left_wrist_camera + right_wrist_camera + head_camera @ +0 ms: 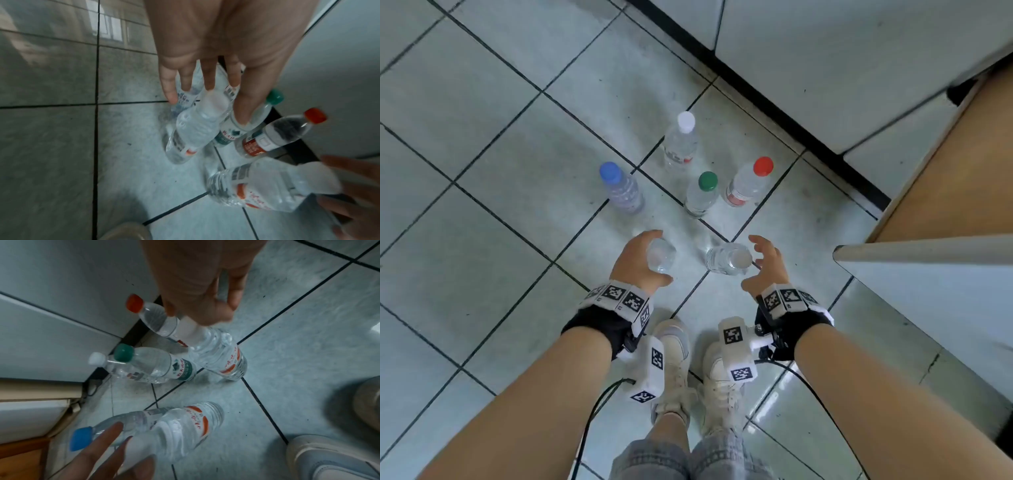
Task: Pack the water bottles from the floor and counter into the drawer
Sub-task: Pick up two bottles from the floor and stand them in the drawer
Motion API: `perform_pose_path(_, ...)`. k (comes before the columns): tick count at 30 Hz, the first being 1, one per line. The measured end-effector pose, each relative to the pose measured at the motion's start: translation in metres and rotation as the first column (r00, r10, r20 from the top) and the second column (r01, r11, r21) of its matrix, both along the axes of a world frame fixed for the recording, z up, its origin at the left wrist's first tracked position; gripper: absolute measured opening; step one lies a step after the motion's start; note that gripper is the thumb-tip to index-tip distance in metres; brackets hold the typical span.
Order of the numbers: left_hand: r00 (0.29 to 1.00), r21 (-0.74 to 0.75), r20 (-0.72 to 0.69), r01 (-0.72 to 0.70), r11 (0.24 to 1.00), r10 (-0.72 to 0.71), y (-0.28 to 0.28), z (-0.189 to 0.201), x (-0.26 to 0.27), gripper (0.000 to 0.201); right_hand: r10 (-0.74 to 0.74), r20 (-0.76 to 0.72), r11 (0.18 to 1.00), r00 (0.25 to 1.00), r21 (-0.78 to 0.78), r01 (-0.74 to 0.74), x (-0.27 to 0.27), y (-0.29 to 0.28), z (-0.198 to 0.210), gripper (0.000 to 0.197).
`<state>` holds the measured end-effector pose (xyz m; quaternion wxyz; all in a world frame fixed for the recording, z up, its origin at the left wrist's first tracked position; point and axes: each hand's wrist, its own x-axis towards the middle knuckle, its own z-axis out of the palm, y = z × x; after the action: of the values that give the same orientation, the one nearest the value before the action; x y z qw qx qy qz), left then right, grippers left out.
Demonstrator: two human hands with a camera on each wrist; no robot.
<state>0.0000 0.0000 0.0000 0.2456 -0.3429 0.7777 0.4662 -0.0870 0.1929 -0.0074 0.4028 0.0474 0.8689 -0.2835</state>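
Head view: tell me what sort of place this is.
Probably a kitchen or pantry: glossy tiled floor, pale cabinet fronts above a dark kickboard, and an open drawer with a wooden interior.

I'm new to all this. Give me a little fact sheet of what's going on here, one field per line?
Setting: tiled floor beside white cabinets
Bottles standing on floor: six
Cap colours in view: blue, white, green, red
Left hand: fingers spread around the top of one bottle
Right hand: open beside another bottle
Drawer: not in view
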Motion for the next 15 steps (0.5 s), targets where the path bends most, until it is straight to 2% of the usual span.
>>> perform_pose_path(3,0.999,-0.005,0.037,0.012,1.000,-0.012,0.002,-0.018,-0.003,0.073,0.179,0.059,0.983,0.982,0.035,-0.181,-0.007,-0.004,-0.020,0.082)
perform_pose_path(5,1.000,-0.031,0.022,-0.017,0.999,0.018,0.005,-0.028,-0.006,0.071,0.216,0.060,0.976,0.975,0.021,-0.217,-0.010,-0.004,-0.031,0.078)
perform_pose_path(10,0.995,-0.136,0.025,-0.095,0.986,0.100,0.006,-0.040,-0.011,0.064,0.177,-0.017,0.984,0.984,-0.007,-0.177,-0.011,-0.004,-0.042,0.055)
perform_pose_path(15,0.976,-0.135,-0.006,-0.218,0.967,0.219,0.011,-0.041,-0.012,0.047,0.081,-0.018,0.991,0.997,-0.106,-0.083,-0.011,-0.004,-0.045,0.054)
